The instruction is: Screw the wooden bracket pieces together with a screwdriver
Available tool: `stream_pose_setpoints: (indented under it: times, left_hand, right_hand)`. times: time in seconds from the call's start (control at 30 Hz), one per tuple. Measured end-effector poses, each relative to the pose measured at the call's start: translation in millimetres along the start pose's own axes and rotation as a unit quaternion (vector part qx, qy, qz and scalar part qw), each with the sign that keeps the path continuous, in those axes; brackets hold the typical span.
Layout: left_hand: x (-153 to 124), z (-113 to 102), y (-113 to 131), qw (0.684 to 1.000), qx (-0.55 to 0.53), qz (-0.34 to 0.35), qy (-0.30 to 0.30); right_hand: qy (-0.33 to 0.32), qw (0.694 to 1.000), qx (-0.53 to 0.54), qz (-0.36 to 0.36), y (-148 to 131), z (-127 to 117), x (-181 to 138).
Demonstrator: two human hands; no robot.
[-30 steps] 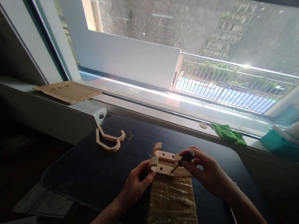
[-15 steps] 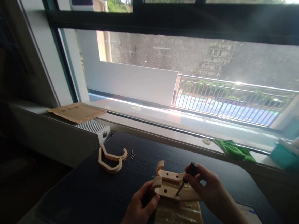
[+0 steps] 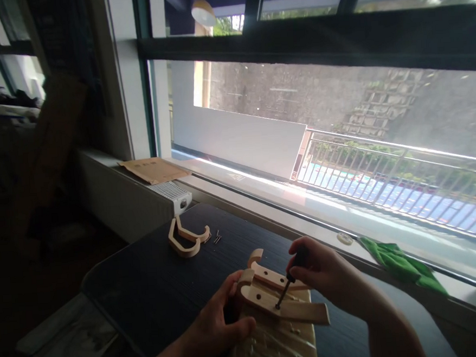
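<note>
The right hand (image 3: 326, 270) was closed on the handle of a screwdriver (image 3: 290, 277), whose tip stood in a hole of the near wooden hook (image 3: 268, 303), between the two hands, while the left hand (image 3: 219, 321) was half curled at the rounded end of this hook, though I could not tell if it gripped firmly. Under the hook, in front of the left thumb, was a taped block (image 3: 288, 351), and just beyond lay the far wooden hook (image 3: 272, 275); farther ahead of the left hand were two more hooks (image 3: 185, 252) with some screws (image 3: 217, 238) beside them.
</note>
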State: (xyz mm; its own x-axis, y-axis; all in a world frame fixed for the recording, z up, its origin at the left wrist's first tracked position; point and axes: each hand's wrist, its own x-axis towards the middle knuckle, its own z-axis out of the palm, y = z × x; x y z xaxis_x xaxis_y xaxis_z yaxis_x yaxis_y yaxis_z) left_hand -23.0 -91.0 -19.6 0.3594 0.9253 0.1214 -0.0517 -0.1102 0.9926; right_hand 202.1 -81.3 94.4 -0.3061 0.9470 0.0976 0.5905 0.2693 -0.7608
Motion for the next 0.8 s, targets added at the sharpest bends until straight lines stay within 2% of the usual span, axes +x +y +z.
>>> stream_pose_setpoints:
  times: [0.13,0.23,0.37,0.5,0.63,0.8]
  left_hand:
    - [12,9,7,0.999,0.035,0.015,-0.025]
    - [28,14,13,0.997,0.009,0.023,-0.066]
    - [41,13,16,0.995,-0.024,-0.004,-0.093]
    - [38,11,7,0.997,-0.037,-0.009,-0.072]
    - [30,10,-5,1.000,0.013,-0.012,-0.024]
    - [29,9,-2,0.998,0.057,-0.026,-0.011]
  right_hand:
    - [0.037,0.995,-0.087,-0.028,-3,-2,3]
    - [0.067,0.993,-0.098,-0.019,2,-6,2]
    - [0.079,0.992,-0.095,-0.018,7,-8,-2]
    - [0.076,0.993,-0.077,-0.038,5,-4,0]
    - [0.068,0.994,-0.075,-0.046,0,-1,6]
    - [0.069,0.994,-0.079,-0.021,-1,-3,7]
